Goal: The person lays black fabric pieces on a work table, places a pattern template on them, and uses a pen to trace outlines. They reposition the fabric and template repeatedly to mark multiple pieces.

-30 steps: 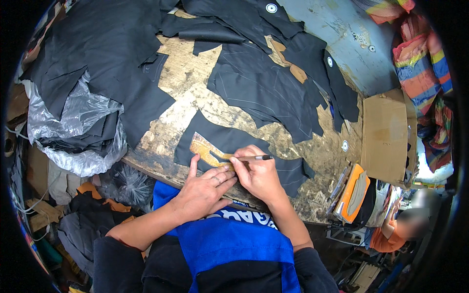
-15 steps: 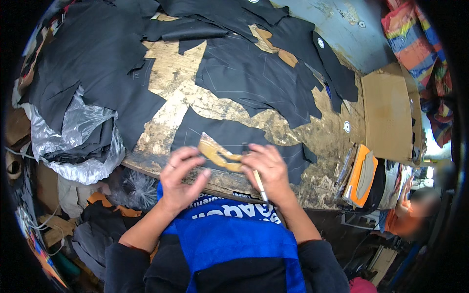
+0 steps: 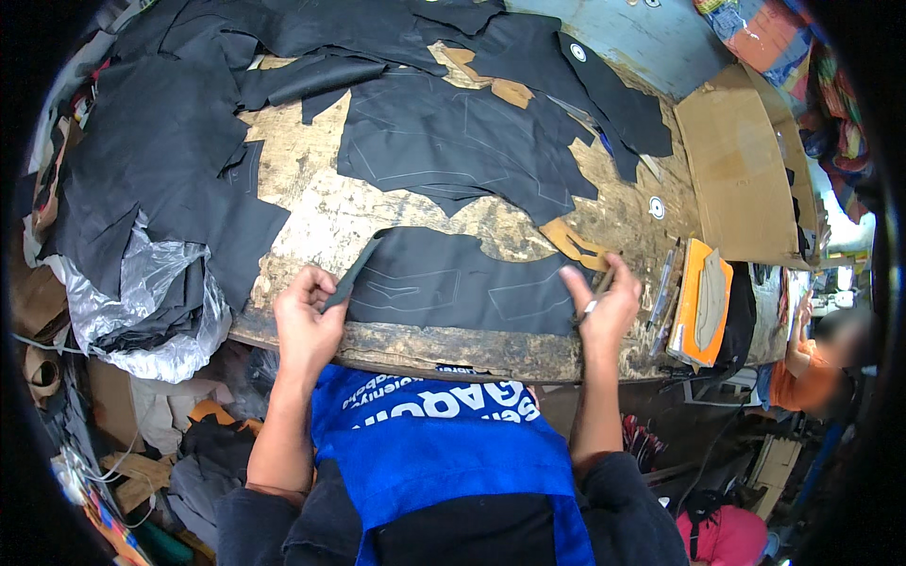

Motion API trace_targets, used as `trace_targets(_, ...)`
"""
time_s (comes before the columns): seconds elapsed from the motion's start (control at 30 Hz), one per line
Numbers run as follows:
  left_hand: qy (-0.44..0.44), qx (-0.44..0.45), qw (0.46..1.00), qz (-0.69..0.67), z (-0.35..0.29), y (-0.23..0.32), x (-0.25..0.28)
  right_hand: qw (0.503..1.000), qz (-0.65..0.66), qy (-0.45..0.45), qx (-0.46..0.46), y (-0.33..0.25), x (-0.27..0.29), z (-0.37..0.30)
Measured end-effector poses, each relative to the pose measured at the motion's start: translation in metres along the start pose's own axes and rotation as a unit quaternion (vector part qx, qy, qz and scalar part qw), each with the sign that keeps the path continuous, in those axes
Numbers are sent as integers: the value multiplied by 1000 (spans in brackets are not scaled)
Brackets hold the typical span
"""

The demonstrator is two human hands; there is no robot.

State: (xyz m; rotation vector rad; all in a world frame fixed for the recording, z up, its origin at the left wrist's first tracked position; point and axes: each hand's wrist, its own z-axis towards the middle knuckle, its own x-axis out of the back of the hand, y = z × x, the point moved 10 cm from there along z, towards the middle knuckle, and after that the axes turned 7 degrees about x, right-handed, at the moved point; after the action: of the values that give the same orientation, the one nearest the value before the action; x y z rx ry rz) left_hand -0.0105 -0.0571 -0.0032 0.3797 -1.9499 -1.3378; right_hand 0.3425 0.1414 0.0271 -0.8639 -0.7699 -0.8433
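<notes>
A piece of black leather-like sheet (image 3: 429, 259) lies along the near edge of the worn wooden table, with pale outlines drawn on it. My left hand (image 3: 309, 316) pinches its left end, which is lifted and curled up. At the other end is my right hand (image 3: 613, 307), its thumb by the sheet's right side and its fingers curled around a slim pen (image 3: 593, 304), mostly hidden by the hand. Just beyond those fingers, a tan, slotted pattern template (image 3: 571, 243) rests on the wood.
Larger black sheets (image 3: 151, 170) cover the table's left and far sides. A clear plastic bag (image 3: 175, 330) hangs at the left edge. To the right stand an orange folder (image 3: 696, 302) and a cardboard box (image 3: 741, 160). Another person in orange (image 3: 797, 382) is farther right.
The template has gone from between my hands to the table at the right. My hands have spread apart, and the left now lifts the black sheet's end.
</notes>
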Motion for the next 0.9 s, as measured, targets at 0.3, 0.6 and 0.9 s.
trace_targets(0.3,20,-122,991,-47,-29,32,33,990,-52,84,-99,26,13,6)
trace_targets(0.6,-43,66,976,-203,-25,-22,49,983,177,-57,6,-48,-28,-21)
trace_targets(0.9,-37,-6,922,-386,-48,38,97,764,640,54,-63,-37,36,40)
